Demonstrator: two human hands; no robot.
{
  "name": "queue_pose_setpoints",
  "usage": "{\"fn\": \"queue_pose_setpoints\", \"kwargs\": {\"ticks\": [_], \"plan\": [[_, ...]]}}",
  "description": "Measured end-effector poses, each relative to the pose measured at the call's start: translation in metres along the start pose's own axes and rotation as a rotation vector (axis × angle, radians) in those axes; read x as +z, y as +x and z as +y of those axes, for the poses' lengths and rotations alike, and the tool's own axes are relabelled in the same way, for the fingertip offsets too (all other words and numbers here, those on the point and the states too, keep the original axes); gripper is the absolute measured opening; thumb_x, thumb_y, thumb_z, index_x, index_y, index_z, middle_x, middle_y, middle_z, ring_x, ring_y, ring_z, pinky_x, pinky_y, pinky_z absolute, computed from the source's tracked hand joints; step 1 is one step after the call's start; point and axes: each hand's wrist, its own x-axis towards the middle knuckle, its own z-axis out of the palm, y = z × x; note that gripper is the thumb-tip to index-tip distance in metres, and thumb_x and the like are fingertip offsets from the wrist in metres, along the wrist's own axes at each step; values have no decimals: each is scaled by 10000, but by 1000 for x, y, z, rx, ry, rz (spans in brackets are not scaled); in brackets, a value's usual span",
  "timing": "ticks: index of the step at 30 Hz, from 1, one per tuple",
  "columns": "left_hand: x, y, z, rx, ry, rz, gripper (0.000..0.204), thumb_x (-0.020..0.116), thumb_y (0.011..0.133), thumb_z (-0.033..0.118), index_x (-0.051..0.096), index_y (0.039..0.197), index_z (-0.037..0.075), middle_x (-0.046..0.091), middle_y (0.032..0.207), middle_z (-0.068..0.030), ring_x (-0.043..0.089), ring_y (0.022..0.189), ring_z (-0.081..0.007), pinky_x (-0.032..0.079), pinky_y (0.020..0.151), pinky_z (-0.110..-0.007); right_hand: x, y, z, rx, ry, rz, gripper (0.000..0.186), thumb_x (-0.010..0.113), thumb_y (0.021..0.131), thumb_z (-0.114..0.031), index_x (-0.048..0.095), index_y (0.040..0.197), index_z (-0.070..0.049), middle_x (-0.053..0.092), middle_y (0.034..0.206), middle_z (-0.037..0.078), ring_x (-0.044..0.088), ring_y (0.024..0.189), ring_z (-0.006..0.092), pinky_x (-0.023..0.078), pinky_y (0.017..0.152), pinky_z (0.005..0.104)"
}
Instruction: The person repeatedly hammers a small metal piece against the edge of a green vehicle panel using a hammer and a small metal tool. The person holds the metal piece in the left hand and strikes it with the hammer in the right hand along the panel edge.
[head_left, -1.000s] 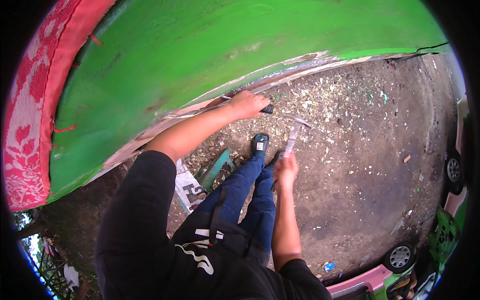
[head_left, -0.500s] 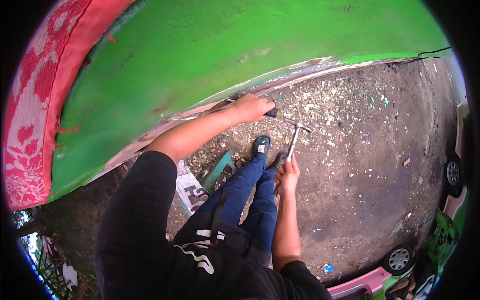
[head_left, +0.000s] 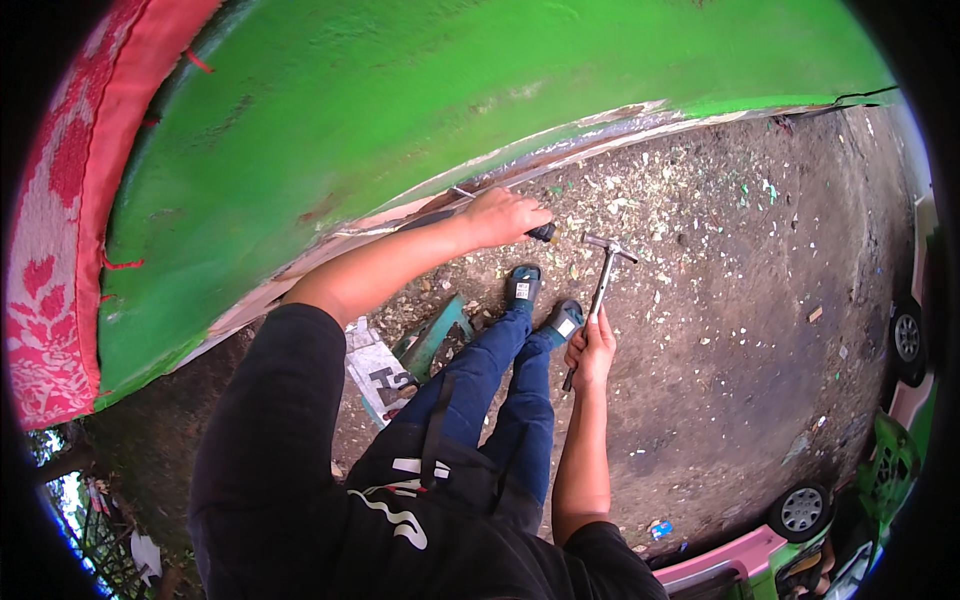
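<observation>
Left hand (head_left: 505, 217) is grasping a black-handled metal tool (head_left: 541, 232) beside a chipped, bright-green panel (head_left: 500, 100); right hand (head_left: 592, 355) is clenching a silver, T-headed metal hammer (head_left: 604, 280) near the tool's butt. Skewed swing could be catching left knuckles.

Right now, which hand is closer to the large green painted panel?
Left. Your left hand, gripping a black-handled tool, is at the lower edge of the green panel; your right hand, holding a metal hammer, is farther away, lower in view.

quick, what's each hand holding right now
Left hand: closed around a dark-handled tool.
Right hand: closed around a hammer.
</observation>
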Motion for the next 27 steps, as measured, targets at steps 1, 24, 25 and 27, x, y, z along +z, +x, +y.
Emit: {"fn": "queue_pose_setpoints", "kwargs": {"ticks": [1, 24, 25, 27], "plan": [[0, 1, -1, -1, -2, -14, 443, 794, 702, 296, 564, 1060, 175, 620, 834, -39, 687, 796, -272, 543, 661, -424, -1, -1, 1, -1, -7, -4, 397, 475, 1032, -247, 447, 1427, -214, 318, 575, -57, 289, 408, 47, 241, 355, 216], [-2, 5, -9, -175, -10, -61, 382, 758, 749, 292, 588, 1064, 158, 675, 916, -82, 683, 795, -324, 545, 653, -455, 31, 12, 12, 80, 152, -56, 284, 422, 1044, -317, 486, 1309, -238, 292, 586, -68, 252, 422, 58, 207, 350, 232], [-3, 4, -8, -175, -15, -57, 376, 757, 751, 291, 587, 1058, 156, 675, 915, -83, 684, 794, -324, 545, 654, -456, 28, 14, 10, 61, 221, -14, 322, 420, 1045, -318, 466, 1355, -243, 292, 588, -68, 255, 425, 57, 208, 352, 230], [-2, 2, -6, -175, -25, -49, 363, 753, 755, 289, 586, 1046, 150, 675, 912, -87, 684, 790, -325, 544, 654, -458, 25, 13, 12, -26, 277, 15, 355, 399, 1052, -306, 436, 1400, -248, 283, 592, -69, 262, 437, 53, 209, 363, 220]]}}
